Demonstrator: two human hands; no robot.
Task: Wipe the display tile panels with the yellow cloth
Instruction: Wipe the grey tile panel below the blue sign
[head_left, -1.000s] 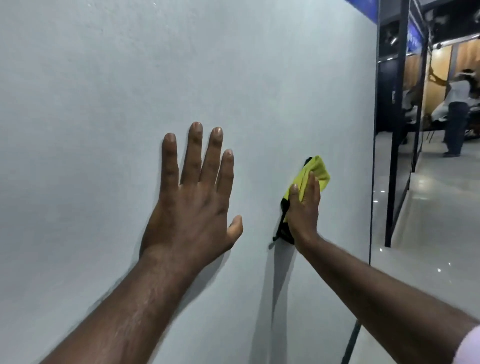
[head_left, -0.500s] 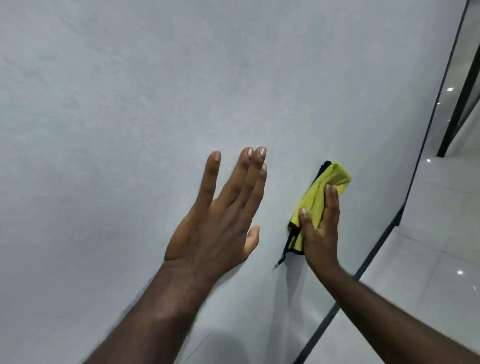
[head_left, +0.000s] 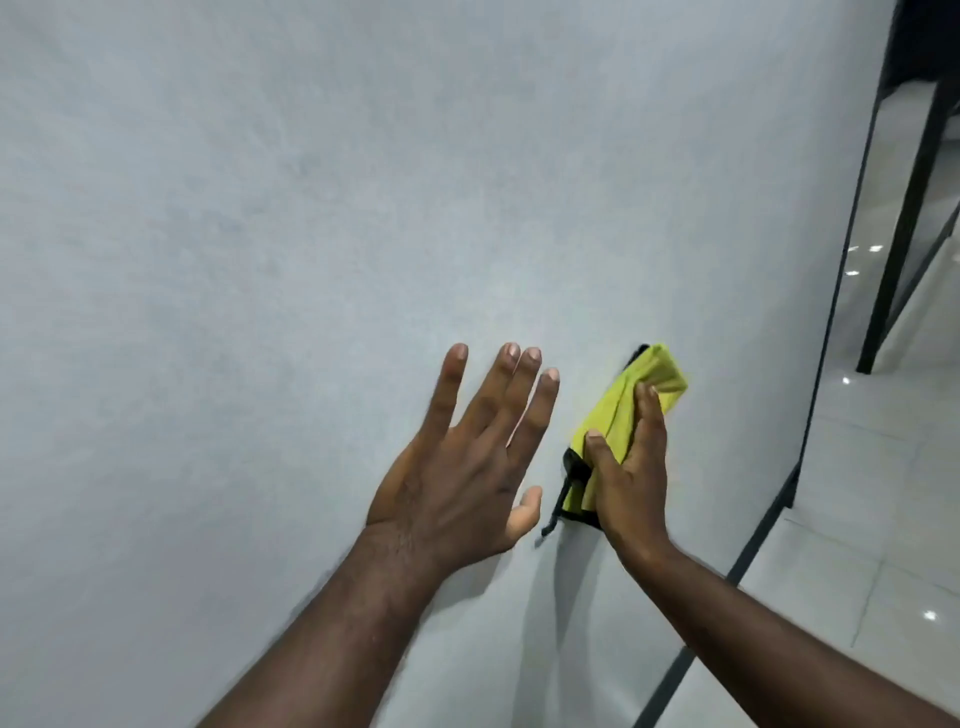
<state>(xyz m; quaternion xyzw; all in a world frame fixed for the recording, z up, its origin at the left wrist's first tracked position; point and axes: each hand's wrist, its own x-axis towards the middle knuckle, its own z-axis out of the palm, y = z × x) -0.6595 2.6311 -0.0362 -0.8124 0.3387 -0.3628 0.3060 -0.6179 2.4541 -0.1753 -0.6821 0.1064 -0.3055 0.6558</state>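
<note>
A large pale grey tile panel (head_left: 311, 234) fills most of the head view. My right hand (head_left: 631, 467) presses a folded yellow cloth (head_left: 628, 402) with a black edge against the panel, low and right of centre. The cloth sticks out above my fingers and its black trim hangs below my thumb. My left hand (head_left: 467, 462) is spread flat, fingers apart, just left of the cloth, at or very near the panel's surface. It holds nothing.
The panel's dark frame edge (head_left: 831, 312) runs down the right side. Beyond it lies a glossy light tiled floor (head_left: 878, 493) with a black metal stand leg (head_left: 904, 208) at the upper right.
The view has tilted down and left along the panel. My right hand has carried the cloth lower on the panel. My left hand has turned from flat and upright to slanted.
</note>
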